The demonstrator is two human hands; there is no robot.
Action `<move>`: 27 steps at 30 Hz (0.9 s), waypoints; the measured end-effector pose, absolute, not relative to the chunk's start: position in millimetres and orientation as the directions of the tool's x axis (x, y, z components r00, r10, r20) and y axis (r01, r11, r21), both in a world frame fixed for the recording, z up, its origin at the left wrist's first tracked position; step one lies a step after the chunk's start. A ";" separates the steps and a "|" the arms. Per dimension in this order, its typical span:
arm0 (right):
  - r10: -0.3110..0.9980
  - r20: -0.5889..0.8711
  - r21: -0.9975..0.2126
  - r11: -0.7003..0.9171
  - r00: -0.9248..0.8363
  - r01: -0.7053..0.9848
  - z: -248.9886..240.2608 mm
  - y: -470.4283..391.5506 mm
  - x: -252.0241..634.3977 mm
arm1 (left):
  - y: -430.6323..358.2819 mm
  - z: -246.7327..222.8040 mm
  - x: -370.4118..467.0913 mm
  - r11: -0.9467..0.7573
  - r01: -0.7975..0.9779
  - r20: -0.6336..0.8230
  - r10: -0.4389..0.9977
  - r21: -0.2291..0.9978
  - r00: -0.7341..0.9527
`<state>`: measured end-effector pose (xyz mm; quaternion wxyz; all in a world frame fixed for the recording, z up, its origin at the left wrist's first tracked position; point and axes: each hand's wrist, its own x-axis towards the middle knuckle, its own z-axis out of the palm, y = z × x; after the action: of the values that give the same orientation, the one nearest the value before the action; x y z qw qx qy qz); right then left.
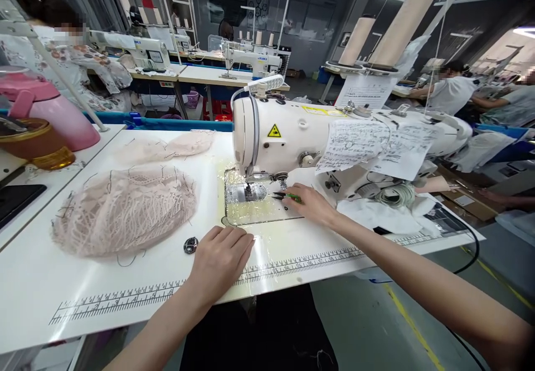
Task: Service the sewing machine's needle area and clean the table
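A white sewing machine (pixel 284 131) stands on the white table (pixel 167 273). My right hand (pixel 311 204) is closed on small thread snips (pixel 295 197) with green on the handle, their dark tips toward the needle plate (pixel 253 193). My left hand (pixel 221 257) rests on the table at the plate's front edge, its fingers curled together; whatever lies under them is hidden. Just left of it sits a small round metallic bobbin part (pixel 191 245). Beige lace fabric (pixel 129 209) with loose dark threads lies further left.
A pink jug (pixel 54 103) and a brown container (pixel 35 142) stand at the far left beside a dark phone-like slab (pixel 19 206). White cloth (pixel 376 215) lies right of the machine. Thread cones (pixel 357 41) rise behind. Other people sit at machines beyond.
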<state>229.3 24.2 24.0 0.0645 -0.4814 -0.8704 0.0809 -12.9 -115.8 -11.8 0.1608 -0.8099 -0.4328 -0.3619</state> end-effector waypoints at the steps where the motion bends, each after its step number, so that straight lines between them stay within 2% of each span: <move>1: 0.852 0.030 -0.229 0.515 -0.523 0.826 23.1 25.2 229.0 | -115.8 -12.1 -13.1 -0.573 0.818 0.726 0.584 0.052 0.363; 6: 0.873 0.046 -0.291 0.476 -0.485 0.830 16.4 28.5 230.1 | -115.6 -13.1 -13.5 -0.571 0.819 0.725 0.587 0.054 0.361; 14: 0.838 0.086 -0.353 0.531 -0.539 0.770 10.6 26.7 226.1 | -115.3 -13.0 -14.1 -0.573 0.818 0.731 0.579 0.048 0.362; 21: 0.784 0.189 -0.424 0.608 -0.591 0.671 2.2 24.7 230.6 | -115.4 -10.5 -13.4 -0.566 0.822 0.709 0.606 0.067 0.360; 27: 0.731 0.193 -0.532 0.638 -0.654 0.557 -1.1 32.4 236.2 | -114.9 -8.0 -12.5 -0.567 0.822 0.703 0.606 0.055 0.372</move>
<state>236.2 32.4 -1.1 0.1999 -0.3648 -0.8826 0.2188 -12.5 -114.9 -8.0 0.1544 -0.8136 -0.4387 -0.3489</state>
